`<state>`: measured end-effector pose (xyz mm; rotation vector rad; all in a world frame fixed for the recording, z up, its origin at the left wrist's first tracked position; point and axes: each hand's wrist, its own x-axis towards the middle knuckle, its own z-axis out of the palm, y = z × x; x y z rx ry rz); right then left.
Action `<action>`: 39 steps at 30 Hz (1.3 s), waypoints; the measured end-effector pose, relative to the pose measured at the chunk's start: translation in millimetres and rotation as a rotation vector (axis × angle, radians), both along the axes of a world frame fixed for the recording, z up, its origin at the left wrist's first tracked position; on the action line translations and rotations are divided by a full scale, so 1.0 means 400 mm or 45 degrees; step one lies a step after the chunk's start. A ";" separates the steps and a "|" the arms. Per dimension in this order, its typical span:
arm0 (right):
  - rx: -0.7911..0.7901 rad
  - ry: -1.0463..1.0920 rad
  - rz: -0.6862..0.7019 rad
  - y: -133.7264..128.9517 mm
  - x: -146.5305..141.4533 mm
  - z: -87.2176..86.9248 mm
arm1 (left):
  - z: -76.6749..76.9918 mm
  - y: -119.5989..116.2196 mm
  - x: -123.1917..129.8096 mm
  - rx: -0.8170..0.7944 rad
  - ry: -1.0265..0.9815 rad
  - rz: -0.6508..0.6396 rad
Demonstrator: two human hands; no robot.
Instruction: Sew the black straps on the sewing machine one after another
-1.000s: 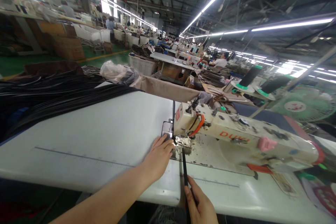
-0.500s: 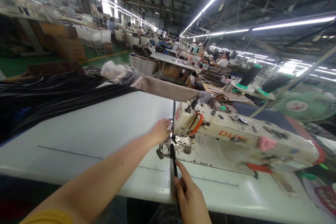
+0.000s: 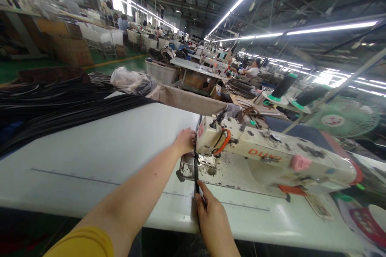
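A narrow black strap [image 3: 196, 170] runs front to back under the needle end of a cream sewing machine [image 3: 262, 156]. In front of the needle, my right hand [image 3: 212, 215] pinches the strap between thumb and forefinger near the table's front edge. My left hand [image 3: 184, 141] is behind the needle, to the left of the machine's head, its fingers curled in around the strap's far part. The machine's head partly hides those fingertips. Beneath the strap lies a worn metal plate [image 3: 187, 166] set in the pale tabletop [image 3: 99, 148].
A pile of black strips [image 3: 75, 114] covers the table's left rear. Behind the table stands a fabric-lined bin [image 3: 187, 99]. Thread cones [image 3: 283, 87] and a green fan [image 3: 343, 118] are at the right. A pink object [image 3: 300, 162] sits on the machine. Other people work farther back.
My left hand has moved slightly back along the strap, its fingers now more curled. The right hand still pinches the strap, slightly farther forward. The whole view has shifted a little.
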<state>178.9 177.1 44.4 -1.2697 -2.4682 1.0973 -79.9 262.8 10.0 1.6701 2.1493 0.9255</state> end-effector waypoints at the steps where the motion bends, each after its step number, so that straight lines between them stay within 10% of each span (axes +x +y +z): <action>1: 0.002 -0.012 -0.001 0.000 -0.001 0.000 | 0.002 -0.003 -0.001 0.002 -0.002 -0.016; 18: 0.021 -0.018 -0.078 0.017 -0.026 -0.018 | 0.008 -0.011 -0.002 0.155 -0.212 0.028; 27: 0.342 0.257 -0.105 0.013 0.001 -0.027 | 0.000 -0.026 -0.023 0.298 -0.688 0.318; 39: 0.204 0.571 -0.019 -0.012 -0.032 0.013 | 0.051 -0.185 -0.006 0.568 -1.393 0.404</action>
